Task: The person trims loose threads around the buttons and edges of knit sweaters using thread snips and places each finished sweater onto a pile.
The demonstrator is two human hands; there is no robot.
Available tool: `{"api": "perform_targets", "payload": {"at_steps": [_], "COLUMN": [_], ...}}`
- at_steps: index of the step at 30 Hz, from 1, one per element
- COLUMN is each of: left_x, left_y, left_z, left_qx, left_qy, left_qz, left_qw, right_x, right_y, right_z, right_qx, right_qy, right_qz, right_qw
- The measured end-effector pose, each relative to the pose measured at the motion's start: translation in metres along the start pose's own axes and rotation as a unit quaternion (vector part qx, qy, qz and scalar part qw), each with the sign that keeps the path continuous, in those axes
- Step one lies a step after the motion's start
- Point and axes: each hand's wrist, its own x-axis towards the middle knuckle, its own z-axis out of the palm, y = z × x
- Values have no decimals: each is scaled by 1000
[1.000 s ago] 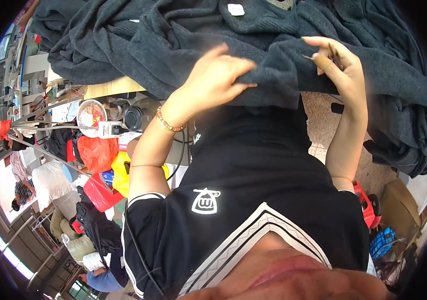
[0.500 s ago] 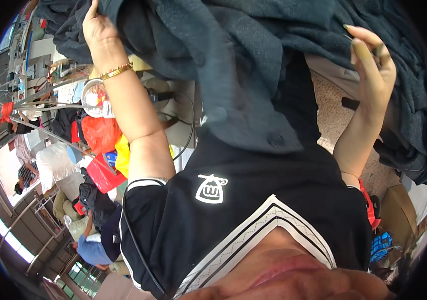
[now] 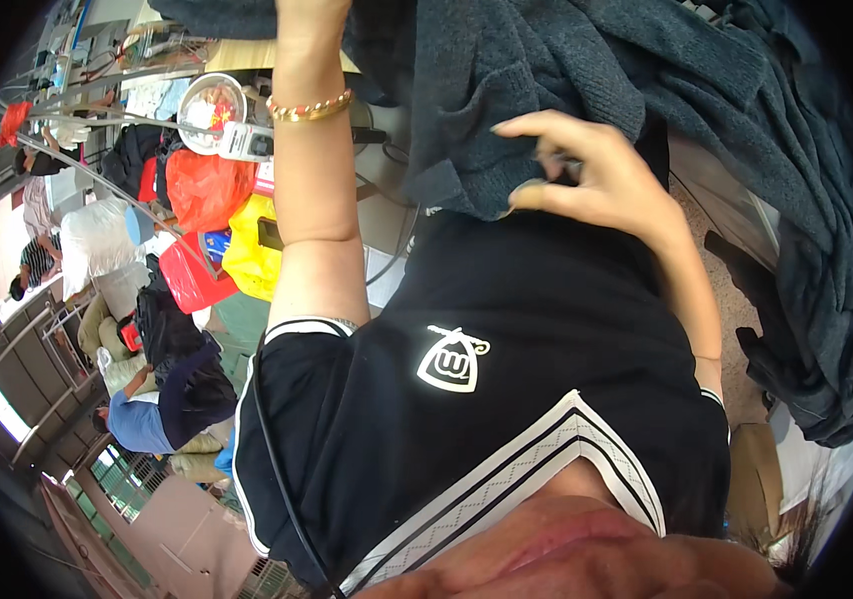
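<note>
A dark grey knitted garment point(image 3: 506, 110) hangs in folds in front of my body, its lower corner just above my waist. My right hand point(image 3: 596, 180) is beside that corner, thumb and forefinger spread wide apart in a curve. The other fingers bend inward, and a small greyish bit shows among them, too small to name. My left arm stretches up to the top edge, a gold and red bracelet point(image 3: 312, 107) round the wrist. Only the base of my left hand point(image 3: 313, 12) shows, with dark grey cloth on both sides; its fingers are cut off.
More dark grey knitwear point(image 3: 786, 170) drapes down on the right. To the left are a round container point(image 3: 212, 108), an orange-red bag point(image 3: 205, 190), a yellow bag point(image 3: 252, 250) and a red bag point(image 3: 187, 275). A person in a blue top point(image 3: 142, 419) bends over farther off.
My right hand has moved left and down to the garment's lower corner. My left hand has shifted right and up, mostly out of view. The garment's hanging part has drawn up.
</note>
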Motion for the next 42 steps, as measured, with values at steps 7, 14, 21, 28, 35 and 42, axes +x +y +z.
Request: {"api": "perform_targets", "payload": {"at_steps": [7, 14, 21, 28, 35, 42], "left_x": [-4, 8, 40, 64, 60, 50], "left_y": [-32, -46, -60, -119, -145, -143], "left_z": [28, 19, -52, -66, -51, -57], "left_qx": [114, 1, -296, -256, -198, -196], "left_qy": [26, -56, -65, -56, -77, -63], "left_qz": [33, 9, -205, -186, -231, -252], "left_qw": [993, 998, 931, 947, 949, 945], "right_x": [28, 15, -120, -150, -102, -105], "right_y": [21, -5, -8, 15, -15, -5], "right_z": [45, -18, -148, -152, -127, -124], "right_qx": [-55, 51, 122, 15, -146, -62], "right_qy": [-160, 27, 414, 460, 189, 228], "right_qz": [-19, -103, -147, -96, 44, 112], "right_qw": [985, 993, 890, 882, 970, 965]}}
